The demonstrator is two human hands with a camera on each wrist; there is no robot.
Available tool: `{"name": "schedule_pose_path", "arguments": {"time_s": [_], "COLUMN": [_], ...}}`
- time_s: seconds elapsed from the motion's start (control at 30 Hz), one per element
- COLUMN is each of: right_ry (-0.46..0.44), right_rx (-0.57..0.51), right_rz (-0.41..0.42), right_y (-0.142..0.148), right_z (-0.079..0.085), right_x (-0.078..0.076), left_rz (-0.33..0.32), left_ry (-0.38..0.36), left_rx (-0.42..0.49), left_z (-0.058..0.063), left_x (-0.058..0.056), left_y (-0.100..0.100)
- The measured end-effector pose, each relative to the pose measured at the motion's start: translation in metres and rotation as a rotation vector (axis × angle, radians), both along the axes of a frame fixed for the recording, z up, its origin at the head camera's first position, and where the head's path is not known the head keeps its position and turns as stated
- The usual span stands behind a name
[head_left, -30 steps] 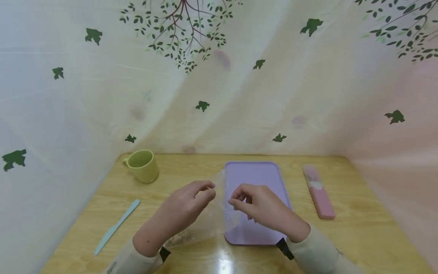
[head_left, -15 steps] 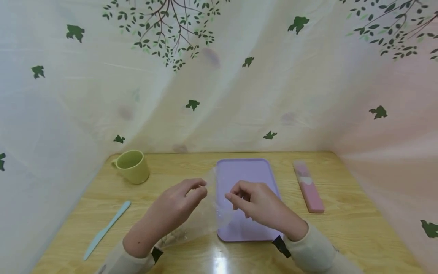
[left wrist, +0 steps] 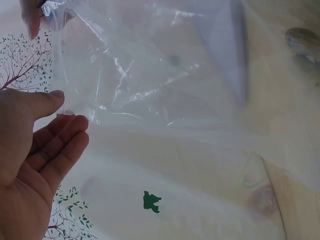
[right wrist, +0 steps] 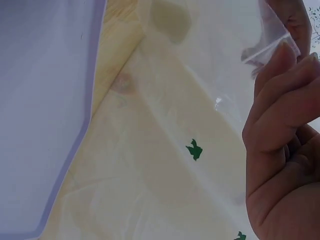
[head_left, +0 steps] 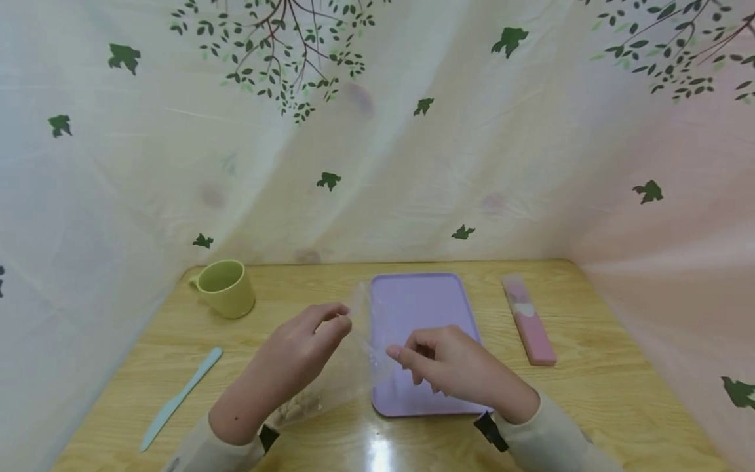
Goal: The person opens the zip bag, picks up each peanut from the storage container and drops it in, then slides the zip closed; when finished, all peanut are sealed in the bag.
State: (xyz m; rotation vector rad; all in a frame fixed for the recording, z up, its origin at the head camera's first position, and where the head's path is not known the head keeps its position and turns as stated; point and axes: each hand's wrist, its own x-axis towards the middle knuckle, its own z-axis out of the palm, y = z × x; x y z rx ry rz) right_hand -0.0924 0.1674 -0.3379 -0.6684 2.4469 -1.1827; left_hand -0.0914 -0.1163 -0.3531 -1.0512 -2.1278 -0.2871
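A clear plastic bag [head_left: 342,377] hangs between my hands, tilted, with pale lumpy pieces [head_left: 296,408] in its lower end beside the left wrist. Thumb and index finger of my left hand [head_left: 307,344] pinch one side of the bag's top edge; the left wrist view shows this hand [left wrist: 35,140] at the film's edge. My right hand [head_left: 451,364] pinches the other side, over the purple tray [head_left: 425,295]. In the right wrist view, its fingertips [right wrist: 285,52] meet a folded corner of the film. What the pieces are is unclear.
A yellow-green mug [head_left: 227,290] stands at the back left. Nearer on the left lies a light blue spreader knife [head_left: 181,400]. A long pink case [head_left: 533,334] with a see-through end lies right of the tray. A printed curtain [head_left: 377,216] rises behind the table.
The head view has shifted, so the scene slides left. My right hand has dropped slightly toward the front over the last half second. The left hand keeps its pinch on the bag.
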Motion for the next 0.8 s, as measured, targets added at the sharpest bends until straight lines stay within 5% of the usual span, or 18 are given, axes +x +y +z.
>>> {"name": "schedule_pose_path", "arguments": {"time_s": [0.23, 0.53, 0.8], "right_ry": [0.023, 0.069, 0.147], "right_rx": [-0.006, -0.024, -0.013], "right_rz": [0.070, 0.049, 0.072], "right_y": [-0.010, -0.015, -0.019], "right_z": [-0.007, -0.012, -0.011], "right_x": [0.007, 0.009, 0.010], "left_rz": [0.045, 0.057, 0.019], "left_ry": [0.030, 0.032, -0.208], "left_rx": [0.041, 0.037, 0.216], "left_z": [0.001, 0.002, -0.004], "left_x": [0.001, 0.001, -0.012], "left_y": [0.004, 0.007, -0.011]}}
